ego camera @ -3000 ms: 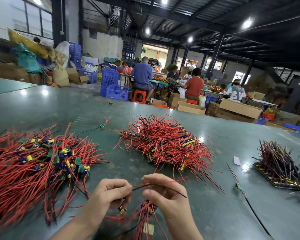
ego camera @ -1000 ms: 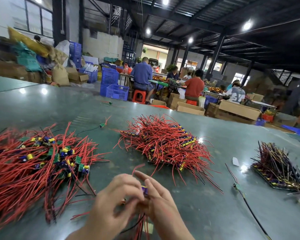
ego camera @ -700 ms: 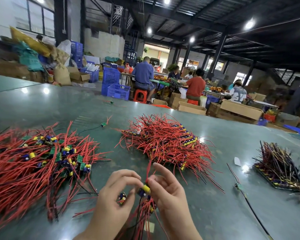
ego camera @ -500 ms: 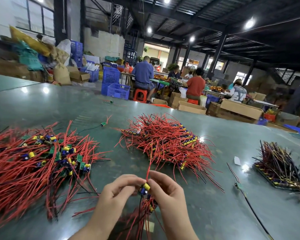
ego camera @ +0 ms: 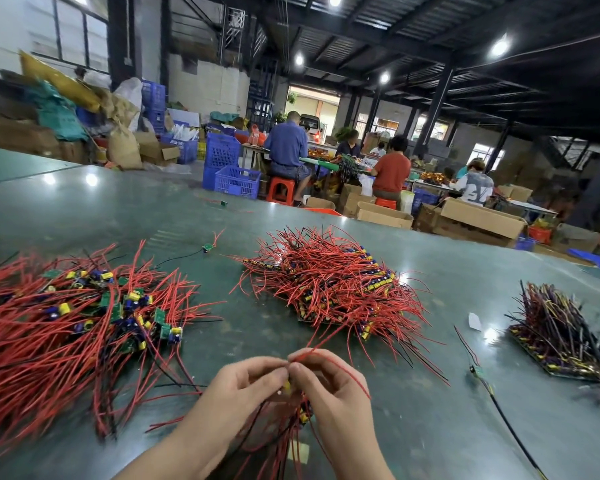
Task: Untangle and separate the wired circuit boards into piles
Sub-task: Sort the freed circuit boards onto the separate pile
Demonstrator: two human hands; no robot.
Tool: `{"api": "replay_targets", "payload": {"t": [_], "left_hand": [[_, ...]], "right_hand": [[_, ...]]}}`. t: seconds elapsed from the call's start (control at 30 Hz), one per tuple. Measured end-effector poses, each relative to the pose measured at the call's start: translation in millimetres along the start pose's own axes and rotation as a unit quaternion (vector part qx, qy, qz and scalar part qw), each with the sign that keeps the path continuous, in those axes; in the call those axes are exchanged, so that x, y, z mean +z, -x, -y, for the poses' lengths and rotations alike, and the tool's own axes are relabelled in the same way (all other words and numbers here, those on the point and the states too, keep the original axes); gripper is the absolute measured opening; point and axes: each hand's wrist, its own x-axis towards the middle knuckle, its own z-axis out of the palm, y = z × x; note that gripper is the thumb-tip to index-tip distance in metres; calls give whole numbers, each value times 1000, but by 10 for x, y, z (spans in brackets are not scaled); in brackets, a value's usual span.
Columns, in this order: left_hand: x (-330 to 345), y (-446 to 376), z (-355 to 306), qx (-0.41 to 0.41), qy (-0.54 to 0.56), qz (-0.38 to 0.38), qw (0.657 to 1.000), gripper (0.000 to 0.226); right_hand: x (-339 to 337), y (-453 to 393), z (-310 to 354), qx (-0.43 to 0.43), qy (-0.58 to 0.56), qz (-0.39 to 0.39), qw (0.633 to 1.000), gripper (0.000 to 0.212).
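Flanking hands (ego camera: pixel 288 382): red piles (ego camera: pixel 329 282) (dense); crates (ego camera: pixel 234 180).

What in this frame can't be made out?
- Head view: the boards the left hand and right hand pinch, hidden by fingers.
- The tangled pile, cut off by the left edge.
- The dark pile, cut off at right; its wire colours blur.

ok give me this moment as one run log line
left hand: pinching held bundle | right hand: pinching same bundle | tangled heap: left | sorted pile: centre | step: untangling
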Motion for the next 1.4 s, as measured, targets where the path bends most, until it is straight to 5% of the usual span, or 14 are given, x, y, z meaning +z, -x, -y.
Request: {"api": "replay_targets", "payload": {"t": [0.27,0.47,0.7,1.03,1.17,1.4], "left_hand": [[-28,9,5,19,-52,21,998,23],[20,19,-20,-29,82,45,995,13],[5,26,-42,-8,-3,21,1000,9],[-113,40,-180,67,-153,19,986,14],[-184,23,-230,103,-226,21,969,15],[-288,-9,-269,127,-294,-17,947,19]], "right_hand": [[27,21,1,-1,29,-52,998,29],[50,36,28,184,-303,-26,935,9],[-23,0,58,40,-31,-61,997,27],[-33,-25,32,114,-137,-53,983,12],[-27,-4,22,136,-168,-5,976,26],[-194,-84,-10,133,-141,-67,979,12]]}}
